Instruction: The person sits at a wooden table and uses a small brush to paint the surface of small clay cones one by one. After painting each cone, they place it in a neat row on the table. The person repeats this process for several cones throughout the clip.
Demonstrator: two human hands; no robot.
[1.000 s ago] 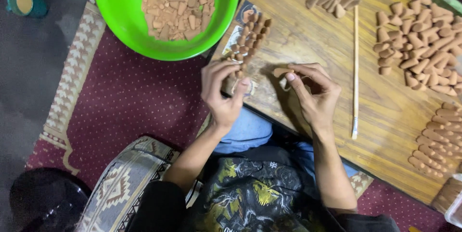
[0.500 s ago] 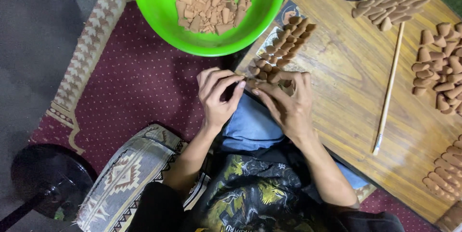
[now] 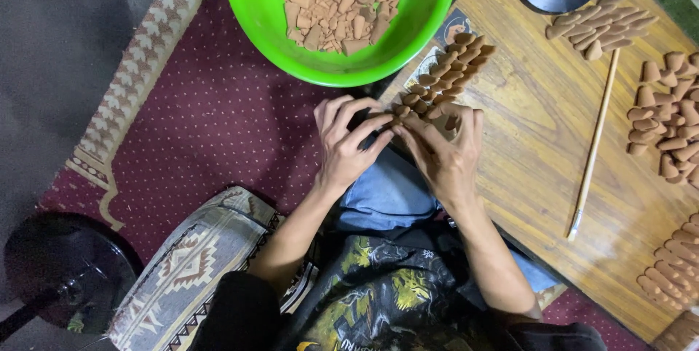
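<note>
Pinching a clay cone (image 3: 401, 111) between fingers (image 3: 373, 127) of both hands.

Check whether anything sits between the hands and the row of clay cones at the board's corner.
Nothing visible does: the left hand and right hand already touch the near end of the clay cones.

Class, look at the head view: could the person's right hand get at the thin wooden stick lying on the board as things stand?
Probably yes. The right hand is at the row of clay cones, and only bare wooden board lies between it and the wooden stick.
</note>
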